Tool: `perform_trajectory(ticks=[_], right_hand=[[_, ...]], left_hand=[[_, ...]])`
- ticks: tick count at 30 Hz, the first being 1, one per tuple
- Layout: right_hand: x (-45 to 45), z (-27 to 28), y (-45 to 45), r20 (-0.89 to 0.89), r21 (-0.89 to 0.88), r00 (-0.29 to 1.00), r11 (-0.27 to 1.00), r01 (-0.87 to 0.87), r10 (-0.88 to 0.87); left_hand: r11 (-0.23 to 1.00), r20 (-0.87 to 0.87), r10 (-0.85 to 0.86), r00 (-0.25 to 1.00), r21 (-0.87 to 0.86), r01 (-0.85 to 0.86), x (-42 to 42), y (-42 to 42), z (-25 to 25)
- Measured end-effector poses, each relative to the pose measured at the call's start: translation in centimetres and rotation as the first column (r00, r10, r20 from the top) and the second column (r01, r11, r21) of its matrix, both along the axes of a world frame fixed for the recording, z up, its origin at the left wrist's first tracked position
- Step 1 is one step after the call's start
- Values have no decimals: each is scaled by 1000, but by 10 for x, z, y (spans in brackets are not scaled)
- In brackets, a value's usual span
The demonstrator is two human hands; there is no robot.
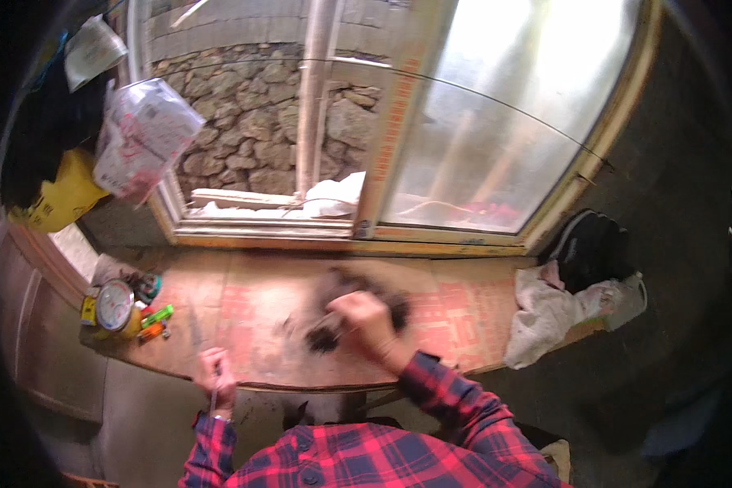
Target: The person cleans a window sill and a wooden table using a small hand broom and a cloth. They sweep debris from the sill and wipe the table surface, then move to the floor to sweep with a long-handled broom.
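Note:
My right hand (366,317) is over the middle of the wooden board table, its fingers pinching part of a dark, fibrous clump (322,339); motion blurs both. More of the dark fibrous material (398,308) lies behind and beside that hand. At the table's front edge, left of the clump, my left hand (215,372) is closed around a thin, knife-like tool (193,323) that points up over the board. The blurred tool cannot be told more exactly.
On the board table (250,366), a lidded jar (114,305), a green lighter (157,315) and an orange lighter (151,331) stand or lie at left. A pale cloth (540,311) hangs over the right end. A sliding window (354,238) rises behind; plastic bags (146,134) hang at upper left.

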State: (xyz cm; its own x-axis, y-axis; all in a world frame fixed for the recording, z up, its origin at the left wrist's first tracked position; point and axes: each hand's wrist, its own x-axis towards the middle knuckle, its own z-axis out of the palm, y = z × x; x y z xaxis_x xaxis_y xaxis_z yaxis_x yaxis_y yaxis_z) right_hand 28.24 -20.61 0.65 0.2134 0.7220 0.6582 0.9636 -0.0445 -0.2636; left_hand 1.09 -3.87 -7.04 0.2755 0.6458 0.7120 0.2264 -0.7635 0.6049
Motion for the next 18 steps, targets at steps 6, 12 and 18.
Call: perform_trajectory(ticks=[6,12,18], right_hand=[[68,86,-88,159,157,979,982,101,-126],[202,56,-195,318,-1,644,679,734,-696],[108,33,-140,219,-13,971,995,101,-96]], left_hand=[[978,4,209,978,11,-209,-59,-69,12],[946,-107,298,949,-100,-309,-88,-138,-12],[933,-141,312,940,-139,-331,-81,-166,-23]])
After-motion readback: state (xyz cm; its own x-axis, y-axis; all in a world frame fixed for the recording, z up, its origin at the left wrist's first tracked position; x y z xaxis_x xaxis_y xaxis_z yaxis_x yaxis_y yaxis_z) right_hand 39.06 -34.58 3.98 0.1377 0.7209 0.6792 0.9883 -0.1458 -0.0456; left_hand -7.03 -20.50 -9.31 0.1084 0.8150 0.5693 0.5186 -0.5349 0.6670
